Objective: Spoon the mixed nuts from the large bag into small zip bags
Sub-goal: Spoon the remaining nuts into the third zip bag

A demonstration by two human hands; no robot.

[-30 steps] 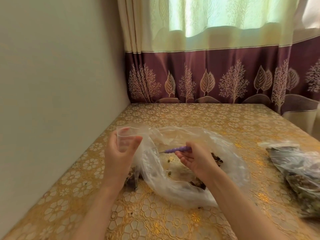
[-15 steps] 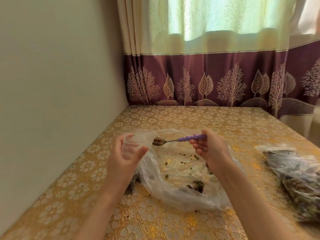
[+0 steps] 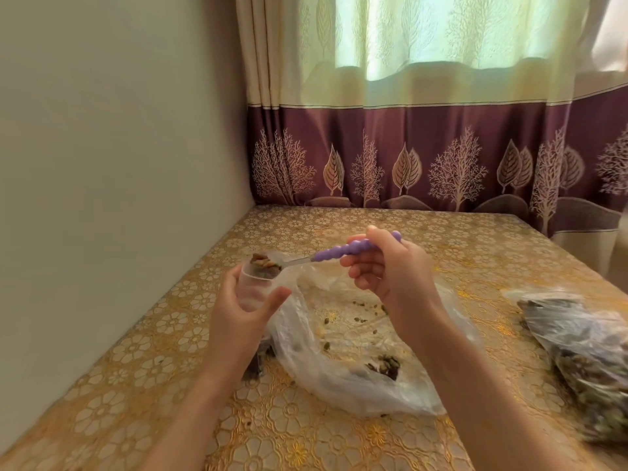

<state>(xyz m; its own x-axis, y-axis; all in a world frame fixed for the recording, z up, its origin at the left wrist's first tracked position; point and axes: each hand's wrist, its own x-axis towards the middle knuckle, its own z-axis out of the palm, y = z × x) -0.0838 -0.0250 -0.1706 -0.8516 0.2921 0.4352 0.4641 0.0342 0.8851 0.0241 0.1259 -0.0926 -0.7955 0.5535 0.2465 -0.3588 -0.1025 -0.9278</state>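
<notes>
Risen from the large bag (image 3: 343, 355) at six o'clock, the purple-handled spoon (image 3: 326, 254), pinched by right hand (image 3: 390, 270), carries nuts (image 3: 263, 260) over the small zip bag (image 3: 253, 283), which left hand (image 3: 243, 311) grips open.

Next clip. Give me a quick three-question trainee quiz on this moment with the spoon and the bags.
1. True or false: the spoon is empty.
2. Which of the hands holds the small bag open? A) left hand B) right hand C) neither
3. Fill in: the spoon's bowl is over the mouth of the ____ bag.

Key
1. False: it carries a heap of nuts.
2. A: the left hand holds the small bag, while the right hand grips the spoon's purple handle.
3. Small; the large bag lies nearly emptied on the table, below the hands.
</notes>
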